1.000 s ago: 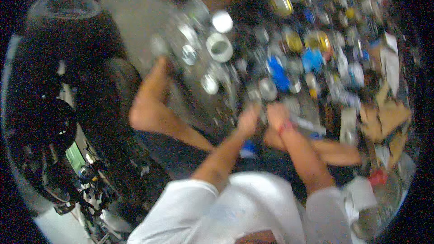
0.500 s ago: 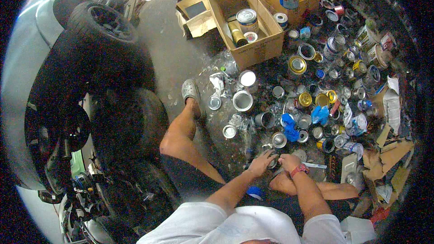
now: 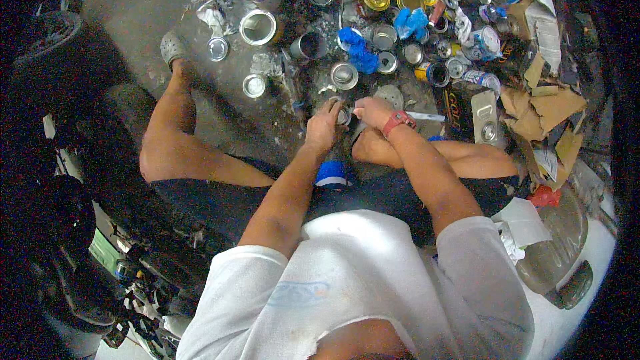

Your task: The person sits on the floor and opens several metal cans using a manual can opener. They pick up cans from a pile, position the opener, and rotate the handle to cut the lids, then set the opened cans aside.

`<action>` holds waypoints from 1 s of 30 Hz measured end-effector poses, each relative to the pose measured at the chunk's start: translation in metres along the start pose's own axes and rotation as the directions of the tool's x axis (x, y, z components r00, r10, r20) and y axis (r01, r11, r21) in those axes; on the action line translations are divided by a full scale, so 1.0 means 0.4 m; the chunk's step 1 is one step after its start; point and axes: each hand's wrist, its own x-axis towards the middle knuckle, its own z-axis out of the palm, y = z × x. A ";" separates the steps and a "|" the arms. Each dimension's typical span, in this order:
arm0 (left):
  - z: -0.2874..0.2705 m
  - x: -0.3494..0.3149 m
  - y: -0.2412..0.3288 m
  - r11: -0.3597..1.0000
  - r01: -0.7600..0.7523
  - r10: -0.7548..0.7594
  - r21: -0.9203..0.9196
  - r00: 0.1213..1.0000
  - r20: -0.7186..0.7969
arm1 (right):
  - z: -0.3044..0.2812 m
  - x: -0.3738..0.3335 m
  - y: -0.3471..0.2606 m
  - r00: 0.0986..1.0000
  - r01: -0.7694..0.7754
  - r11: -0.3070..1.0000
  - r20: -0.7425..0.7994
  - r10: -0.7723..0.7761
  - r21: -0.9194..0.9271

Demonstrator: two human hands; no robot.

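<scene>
A: What had changed in that last half second?

B: The view had dropped and swung closer; the cardboard boxes seen earlier had slid out of the top of the picture. Both hands had stayed together on a small round tin can (image 3: 343,115), low over the floor (image 3: 133,0), in front of the crossed legs.

A: And the fingers?

B: The left hand (image 3: 325,127) was curled around the can's side, its fingers pressed on it. The right hand (image 3: 375,112), with a red wristband (image 3: 398,121), pinched at the can's rim; what it pinched was too small to tell.

A: Room to move?

B: Tight ahead: open tins (image 3: 258,27), blue rags (image 3: 359,53) and torn cardboard (image 3: 547,103) crowded close. A tyre (image 3: 50,37) hemmed the left. Bare concrete lay beyond the left knee.
</scene>
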 end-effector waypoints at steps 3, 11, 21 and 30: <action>0.009 -0.012 -0.008 1.000 -0.010 0.010 -0.007 1.000 -0.004 | 0.038 -0.006 0.021 0.999 0.009 0.998 -0.033 -0.007 0.063; 0.022 -0.001 -0.025 0.999 -0.023 0.024 0.034 0.999 -0.044 | -0.021 -0.007 -0.157 0.996 -0.041 0.957 0.062 0.061 -0.286; 0.012 -0.009 -0.004 1.000 0.012 -0.013 -0.029 0.999 -0.035 | -0.055 0.008 -0.074 0.995 -0.101 0.976 0.003 0.104 -0.192; -0.014 0.001 0.012 0.980 0.172 -0.173 -0.099 0.985 -0.002 | 0.011 0.006 -0.083 0.978 -0.036 0.957 -0.205 -0.025 -0.286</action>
